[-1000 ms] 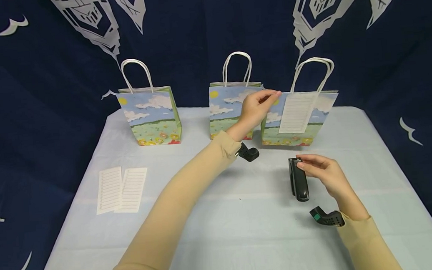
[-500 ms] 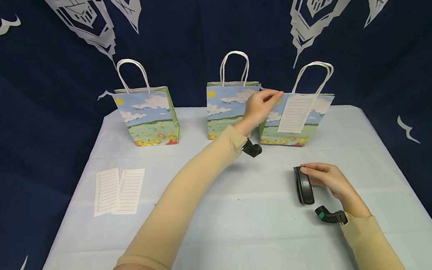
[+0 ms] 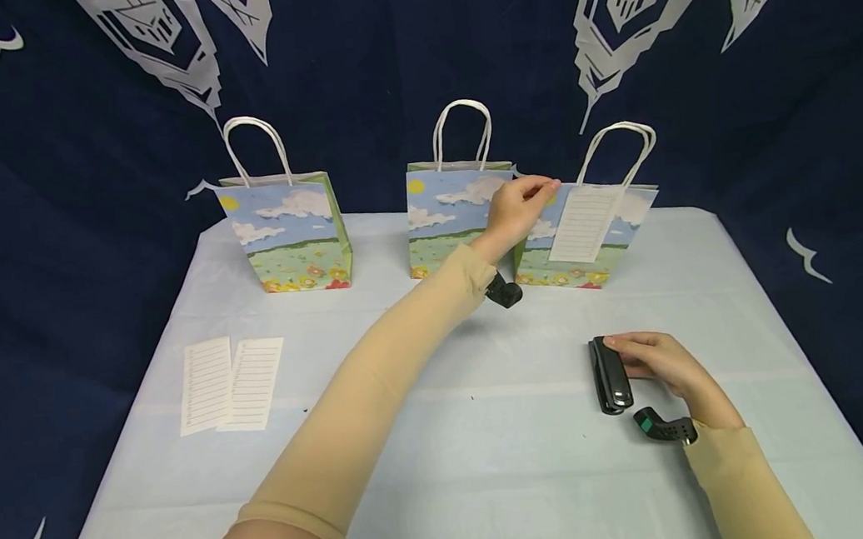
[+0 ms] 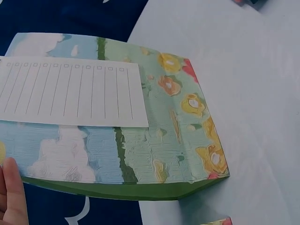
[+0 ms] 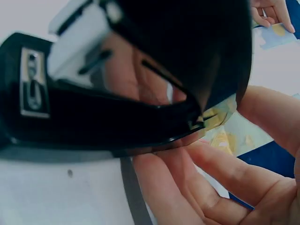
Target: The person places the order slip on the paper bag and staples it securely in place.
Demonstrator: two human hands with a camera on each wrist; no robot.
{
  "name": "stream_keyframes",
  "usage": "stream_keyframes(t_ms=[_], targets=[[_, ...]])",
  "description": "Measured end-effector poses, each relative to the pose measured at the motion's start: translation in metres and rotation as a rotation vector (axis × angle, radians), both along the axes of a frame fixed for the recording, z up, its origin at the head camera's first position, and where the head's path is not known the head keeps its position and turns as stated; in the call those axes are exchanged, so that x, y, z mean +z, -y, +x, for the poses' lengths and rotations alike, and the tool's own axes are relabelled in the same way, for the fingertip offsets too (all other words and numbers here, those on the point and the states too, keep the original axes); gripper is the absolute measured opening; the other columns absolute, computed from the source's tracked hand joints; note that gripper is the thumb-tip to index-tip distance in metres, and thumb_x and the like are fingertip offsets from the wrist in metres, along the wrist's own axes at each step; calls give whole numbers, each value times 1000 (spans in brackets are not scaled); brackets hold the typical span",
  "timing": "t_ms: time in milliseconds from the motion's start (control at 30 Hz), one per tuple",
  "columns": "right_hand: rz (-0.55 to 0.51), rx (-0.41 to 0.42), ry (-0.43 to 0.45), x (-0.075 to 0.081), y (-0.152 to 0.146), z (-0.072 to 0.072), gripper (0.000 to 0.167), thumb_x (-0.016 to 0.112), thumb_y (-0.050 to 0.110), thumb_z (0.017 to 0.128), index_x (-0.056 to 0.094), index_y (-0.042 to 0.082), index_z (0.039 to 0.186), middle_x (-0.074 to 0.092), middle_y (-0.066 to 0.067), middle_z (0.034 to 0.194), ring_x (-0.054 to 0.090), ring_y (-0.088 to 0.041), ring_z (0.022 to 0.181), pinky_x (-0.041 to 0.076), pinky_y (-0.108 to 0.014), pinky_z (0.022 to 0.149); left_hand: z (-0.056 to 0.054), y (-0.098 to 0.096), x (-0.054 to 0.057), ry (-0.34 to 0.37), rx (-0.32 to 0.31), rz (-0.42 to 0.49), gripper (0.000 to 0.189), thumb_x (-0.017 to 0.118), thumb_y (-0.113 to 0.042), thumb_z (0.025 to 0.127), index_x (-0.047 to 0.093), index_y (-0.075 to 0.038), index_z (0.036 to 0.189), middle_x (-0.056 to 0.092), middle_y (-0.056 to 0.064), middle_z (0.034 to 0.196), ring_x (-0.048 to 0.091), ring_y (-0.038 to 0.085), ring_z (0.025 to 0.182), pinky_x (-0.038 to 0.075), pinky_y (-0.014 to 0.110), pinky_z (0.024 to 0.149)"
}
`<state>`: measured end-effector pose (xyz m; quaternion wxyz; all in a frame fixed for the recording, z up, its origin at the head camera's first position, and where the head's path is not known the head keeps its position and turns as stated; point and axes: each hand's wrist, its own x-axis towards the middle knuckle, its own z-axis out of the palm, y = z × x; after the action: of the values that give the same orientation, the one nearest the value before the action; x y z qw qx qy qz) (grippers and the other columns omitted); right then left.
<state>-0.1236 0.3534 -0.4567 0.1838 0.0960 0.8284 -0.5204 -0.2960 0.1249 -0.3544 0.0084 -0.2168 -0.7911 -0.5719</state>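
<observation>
My left hand (image 3: 515,211) pinches the top left corner of the right-hand paper gift bag (image 3: 633,226), which shows clouds and flowers. A lined checklist card (image 3: 584,224) lies against the front of that bag, up near the white handle; in the left wrist view the card (image 4: 75,91) covers part of the printed face. Over the table's right side, my right hand (image 3: 667,366) grips a black stapler (image 3: 610,375) by its far end. Close up in the right wrist view, thumb and fingers stand around the stapler (image 5: 93,126), its jaws apart.
Two matching gift bags stand at the back, one left (image 3: 294,237) and one in the middle (image 3: 435,219), partly behind my left hand. Two lined cards (image 3: 207,385) overlap on the white-clothed table (image 3: 490,466) at left. A dark blue printed curtain (image 3: 358,74) hangs behind.
My right hand has brought the stapler slightly toward me and to the right, away from the bag. The left hand keeps its hold on the bag's corner. The head view has shifted a little.
</observation>
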Motion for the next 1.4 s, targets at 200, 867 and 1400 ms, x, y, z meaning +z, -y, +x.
stream_keyframes(t_ms=[200, 867, 1400], targets=[[46, -8, 0, 0, 1, -2, 63, 61, 40, 91, 49, -9, 128, 62, -9, 105, 61, -11, 88, 55, -29, 74, -2, -3, 0, -5, 37, 10, 26, 59, -26, 94, 69, -9, 110, 68, 2, 97, 59, 9, 80, 44, 14, 66], [250, 30, -81, 4, 17, -3, 58, 60, 43, 91, 56, -7, 121, 63, -22, 107, 61, -13, 80, 54, -25, 65, -5, 2, 3, 14, 33, -2, 30, 55, -24, 97, 63, -9, 121, 68, 3, 107, 63, 7, 85, 46, 11, 69], [353, 99, -160, 23, 18, -5, 58, 55, 44, 93, 54, -4, 126, 65, -18, 103, 60, -25, 88, 47, -35, 72, 6, 21, 0, 29, -41, 24, 51, 63, -29, 92, 47, -17, 139, 52, 0, 135, 63, 7, 84, 48, 17, 67]])
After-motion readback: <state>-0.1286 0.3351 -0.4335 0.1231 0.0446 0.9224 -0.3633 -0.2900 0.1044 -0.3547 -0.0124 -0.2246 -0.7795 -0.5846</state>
